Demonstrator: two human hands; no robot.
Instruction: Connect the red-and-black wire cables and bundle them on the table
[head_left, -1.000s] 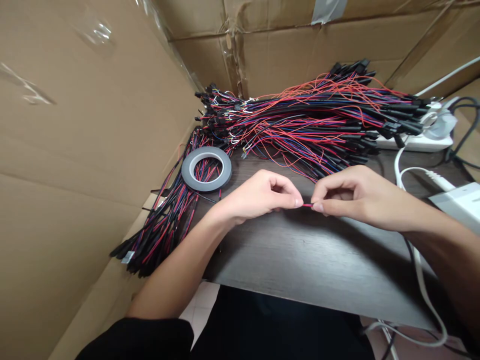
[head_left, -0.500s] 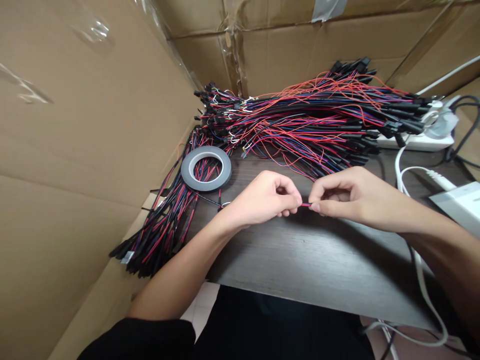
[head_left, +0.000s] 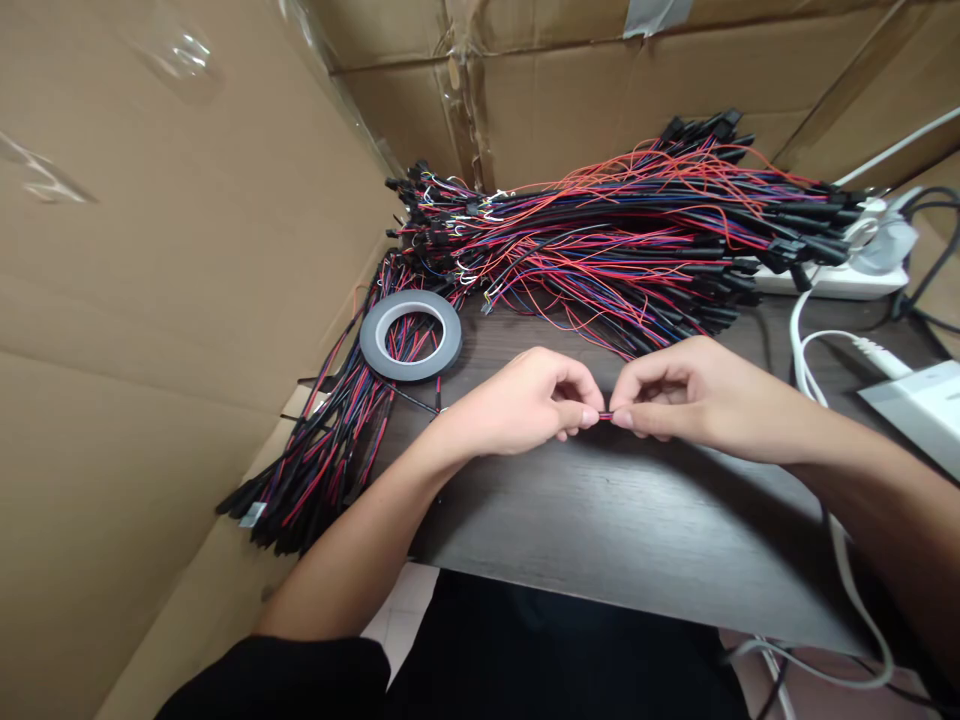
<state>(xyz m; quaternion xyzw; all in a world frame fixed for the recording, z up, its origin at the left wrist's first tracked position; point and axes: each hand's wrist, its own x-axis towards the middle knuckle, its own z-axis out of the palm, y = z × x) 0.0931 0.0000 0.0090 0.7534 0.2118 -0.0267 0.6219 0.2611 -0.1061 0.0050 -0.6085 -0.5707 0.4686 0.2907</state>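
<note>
Between my two hands runs a short visible stretch of red and black wire (head_left: 605, 415). My left hand (head_left: 529, 405) pinches it between thumb and fingertips on one side. My right hand (head_left: 679, 395) pinches it on the other side, its fingertips close to the left ones. Most of the wire is hidden by my fingers. To the left, a roll of dark grey tape (head_left: 375, 355) rests on a bundle of wires (head_left: 341, 430). Behind my hands lies a large pile of red, blue and black cables (head_left: 622, 230) with black connectors.
Cardboard walls (head_left: 187, 250) stand at the left and back of the dark wooden table (head_left: 600, 530). A white power strip (head_left: 832, 283) with a plug sits at the back right. White cords (head_left: 801, 345) and a white box (head_left: 919, 410) lie on the right.
My hands have drawn closer together, my right hand shifting slightly left. A shorter length of wire shows between them, now with black beside the red.
</note>
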